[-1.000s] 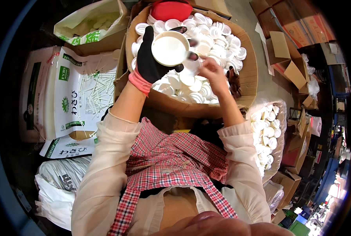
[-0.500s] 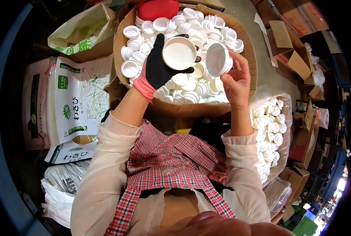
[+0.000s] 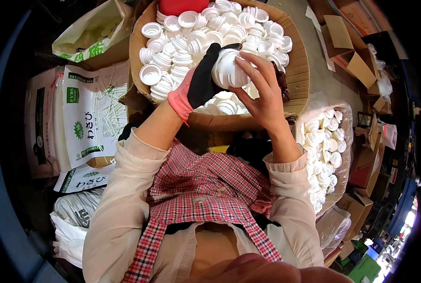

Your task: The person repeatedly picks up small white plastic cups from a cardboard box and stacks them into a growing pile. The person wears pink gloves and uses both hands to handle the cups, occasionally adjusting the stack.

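My left hand (image 3: 202, 81), in a black glove with a pink cuff, and my bare right hand (image 3: 262, 89) meet over a round cardboard drum (image 3: 299, 70) full of white plastic caps (image 3: 182, 45). Both hands clasp a white plastic cap assembly (image 3: 229, 68) between them, the right fingers wrapped over its top and right side. The part's far side is hidden by my fingers.
A red lid (image 3: 182, 5) lies at the drum's far rim. A clear bag of finished white caps (image 3: 323, 151) stands at my right. At my left, printed white bags (image 3: 85, 113) hold thin white sticks. Cardboard boxes (image 3: 349, 56) crowd the right side.
My right hand brought a second white cap over to the one in my gloved left hand; the two pieces are now pressed together between both hands.
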Tool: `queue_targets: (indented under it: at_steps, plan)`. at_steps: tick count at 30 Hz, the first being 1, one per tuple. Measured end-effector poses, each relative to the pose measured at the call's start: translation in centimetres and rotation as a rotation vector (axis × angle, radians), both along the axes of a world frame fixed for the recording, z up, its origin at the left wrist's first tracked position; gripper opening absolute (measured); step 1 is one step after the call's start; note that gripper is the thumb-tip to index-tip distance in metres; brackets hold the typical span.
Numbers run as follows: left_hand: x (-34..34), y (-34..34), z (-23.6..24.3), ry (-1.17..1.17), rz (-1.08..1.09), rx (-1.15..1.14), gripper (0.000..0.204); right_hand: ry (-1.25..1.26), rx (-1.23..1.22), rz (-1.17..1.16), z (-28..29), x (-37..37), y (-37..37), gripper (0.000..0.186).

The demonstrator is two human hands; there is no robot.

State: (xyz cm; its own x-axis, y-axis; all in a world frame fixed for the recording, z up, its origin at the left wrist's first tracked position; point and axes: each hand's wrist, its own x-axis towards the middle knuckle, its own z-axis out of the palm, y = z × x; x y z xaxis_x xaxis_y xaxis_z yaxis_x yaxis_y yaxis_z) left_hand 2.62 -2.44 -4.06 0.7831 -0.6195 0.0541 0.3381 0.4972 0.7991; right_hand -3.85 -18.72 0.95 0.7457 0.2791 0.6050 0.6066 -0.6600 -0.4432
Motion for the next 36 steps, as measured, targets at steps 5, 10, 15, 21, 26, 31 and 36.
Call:
queue_targets:
  at_steps: [5, 10, 15, 21, 26, 31, 36]
  plan:
    - [-0.4, 0.7, -0.2, -0.344, 0.057, 0.05, 0.047, -0.005, -0.009, -0.004, -0.1, 0.1, 0.4, 0.063]
    - [-0.7, 1.0, 0.2, -0.169, 0.009, -0.008, 0.05, -0.043, -0.04, -0.001, -0.3, 0.3, 0.6, 0.067]
    - [-1.4, 0.7, 3.1, -0.191, 0.013, 0.122, 0.066, 0.231, 0.581, -0.015, -0.6, 0.4, 0.5, 0.063]
    - [-2.3, -0.5, 1.5, -0.252, -0.006, 0.096, 0.068, 0.689, 1.059, -0.291, -3.0, 2.4, 0.8, 0.071]
    - [-2.8, -1.2, 0.4, -0.349, 0.062, 0.158, 0.069, 0.632, 0.996, -0.358, -4.4, 3.0, -0.2, 0.071]
    - [-1.6, -0.5, -1.1, -0.02, 0.088, 0.268, 0.057, 0.701, 1.006, -0.16, -3.6, 2.5, 0.7, 0.054]
    - [-2.5, -1.6, 0.4, -0.272, -0.071, 0.091, 0.066, 0.699, 0.93, 0.039, -2.0, -3.0, -5.5, 0.059]
